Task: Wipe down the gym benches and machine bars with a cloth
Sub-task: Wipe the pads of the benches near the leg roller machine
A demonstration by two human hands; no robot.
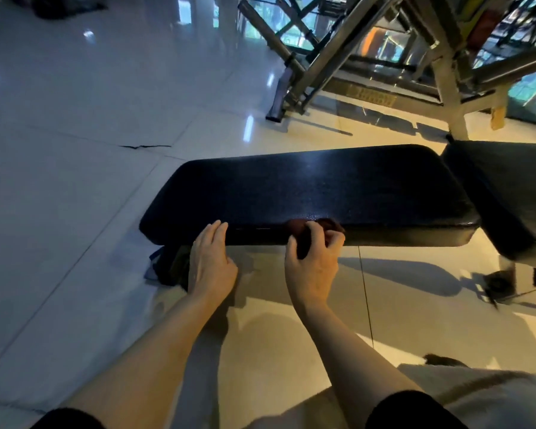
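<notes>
A black padded gym bench [307, 187] lies across the middle of the view, its long pad running left to right. My right hand [313, 261] grips a dark reddish cloth [304, 232] bunched against the near edge of the pad. My left hand [211, 261] rests with fingers spread on that same near edge, further left, and holds nothing. A second black pad [508, 193] joins the bench at the right.
Metal machine frames and bars [369, 57] stand behind the bench at the upper right. A dark bench foot [167, 267] sits under the pad beside my left hand. Glossy tiled floor [75, 150] spreads to the left, with a crack in one tile.
</notes>
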